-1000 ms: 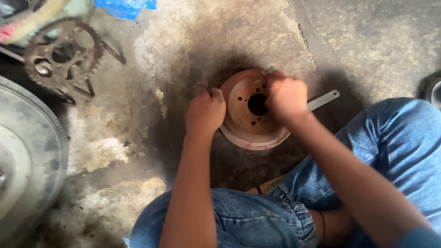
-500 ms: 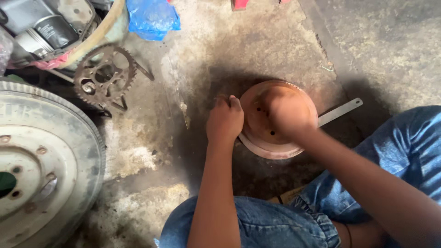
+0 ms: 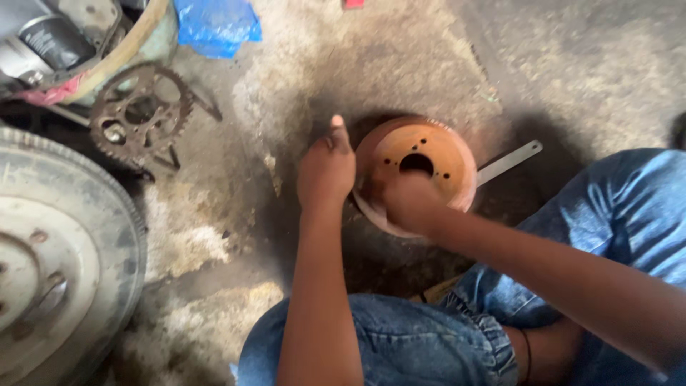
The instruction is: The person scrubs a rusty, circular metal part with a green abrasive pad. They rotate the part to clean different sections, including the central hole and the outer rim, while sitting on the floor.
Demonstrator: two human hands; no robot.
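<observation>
Looking down from a head-worn camera, a seated person in blue jeans (image 3: 400, 336) works with bare hands on a rusty orange brake drum (image 3: 421, 161) lying flat on a stained, dusty concrete floor (image 3: 371, 50), just in front of the knees. The drum's face is up, showing a dark centre hole ringed by small bolt holes. The left hand (image 3: 326, 170) is closed against the drum's left rim, fingers curled together and thumb raised; whether it truly clamps the rim or only steadies it cannot be told. The right hand (image 3: 411, 204) lies over the drum's near edge, blurred, fingers drawn in, and it is unclear whether anything is held in it. A flat grey metal bar (image 3: 509, 161) pokes out from under the drum's right side. Well to the left of the drum lies a rusty toothed sprocket (image 3: 139, 113), and further left again a large grey toothed wheel (image 3: 57, 250). Beyond the sprocket, up and left of the drum, sit a tub of parts (image 3: 93, 43) and a blue plastic bag (image 3: 214, 25). As a judgement, the work looks mid-course: the drum is still heavily rusted and both hands are on it.
</observation>
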